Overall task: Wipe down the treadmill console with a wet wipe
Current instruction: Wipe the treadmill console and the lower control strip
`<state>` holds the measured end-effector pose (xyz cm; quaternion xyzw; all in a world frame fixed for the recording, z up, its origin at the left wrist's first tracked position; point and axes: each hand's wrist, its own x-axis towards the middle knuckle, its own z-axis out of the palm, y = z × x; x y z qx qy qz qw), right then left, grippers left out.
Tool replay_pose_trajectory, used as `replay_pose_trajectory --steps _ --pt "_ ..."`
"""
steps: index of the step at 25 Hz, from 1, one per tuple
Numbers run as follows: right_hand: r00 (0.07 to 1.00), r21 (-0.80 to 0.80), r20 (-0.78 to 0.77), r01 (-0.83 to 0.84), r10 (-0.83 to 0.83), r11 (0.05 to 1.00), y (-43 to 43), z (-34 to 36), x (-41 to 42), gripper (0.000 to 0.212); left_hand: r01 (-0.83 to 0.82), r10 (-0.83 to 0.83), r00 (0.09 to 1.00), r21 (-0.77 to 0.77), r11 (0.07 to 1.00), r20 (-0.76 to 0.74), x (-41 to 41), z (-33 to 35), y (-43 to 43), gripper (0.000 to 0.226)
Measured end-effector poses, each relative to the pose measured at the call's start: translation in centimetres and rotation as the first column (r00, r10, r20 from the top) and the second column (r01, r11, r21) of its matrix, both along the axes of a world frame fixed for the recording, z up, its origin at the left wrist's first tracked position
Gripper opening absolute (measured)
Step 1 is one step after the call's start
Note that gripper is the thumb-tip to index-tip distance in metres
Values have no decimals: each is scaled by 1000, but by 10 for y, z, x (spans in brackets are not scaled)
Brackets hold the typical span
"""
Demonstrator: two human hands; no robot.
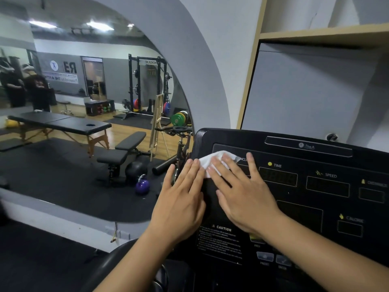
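The black treadmill console (315, 186) fills the lower right, with dark display windows labelled TIME, SPEED and CALORIE. A white wet wipe (212, 160) lies flat on the console's upper left corner. My right hand (242, 192) presses on the wipe with straight, spread fingers. My left hand (181, 199) rests flat on the console's left edge, its fingertips touching the wipe's left border. Part of the wipe is hidden under my right fingers.
A large arched mirror (84, 102) at the left reflects a gym: massage table, weight bench, purple kettlebell, squat rack. A wooden-edged shelf (315, 34) and grey wall stand behind the console. A caution label (221, 239) sits on the console's lower left.
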<state>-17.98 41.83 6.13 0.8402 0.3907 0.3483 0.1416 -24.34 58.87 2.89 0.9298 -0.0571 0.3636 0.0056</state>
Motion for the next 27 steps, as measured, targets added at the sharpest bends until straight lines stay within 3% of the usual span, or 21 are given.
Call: replay_pose_trajectory --steps 4,6,10,13,16,18,22,24,27 --pt "988 64 52 141 -145 988 30 44 24 59 51 -50 999 -128 990 6 3 -1 2 64" --pt "992 106 54 112 -118 988 39 54 27 58 98 -97 995 -168 981 19 0 -3 4 62" --pt "995 -130 24 -90 94 987 27 -7 -11 58 168 -130 978 -249 954 163 -15 -13 23 51" --pt "993 -227 28 -101 110 969 20 -15 -15 57 200 -162 973 -249 948 166 -20 -16 30 49" --pt "993 -25 100 68 -65 997 37 43 18 58 197 -178 979 -252 947 98 -18 -17 22 51" --pt "994 52 73 83 -86 995 39 54 24 58 187 -171 982 -285 940 82 -18 -19 19 51" --pt "993 -216 -11 -115 116 970 24 -26 -24 56 192 -162 979 -298 935 123 -21 -21 25 50" --pt "995 -247 15 -90 97 965 23 -22 -18 57 184 -163 982 -290 939 97 -22 -17 25 51" --pt "990 18 87 106 -107 994 32 42 18 61 178 -176 984 -260 949 31 -19 -14 17 58"
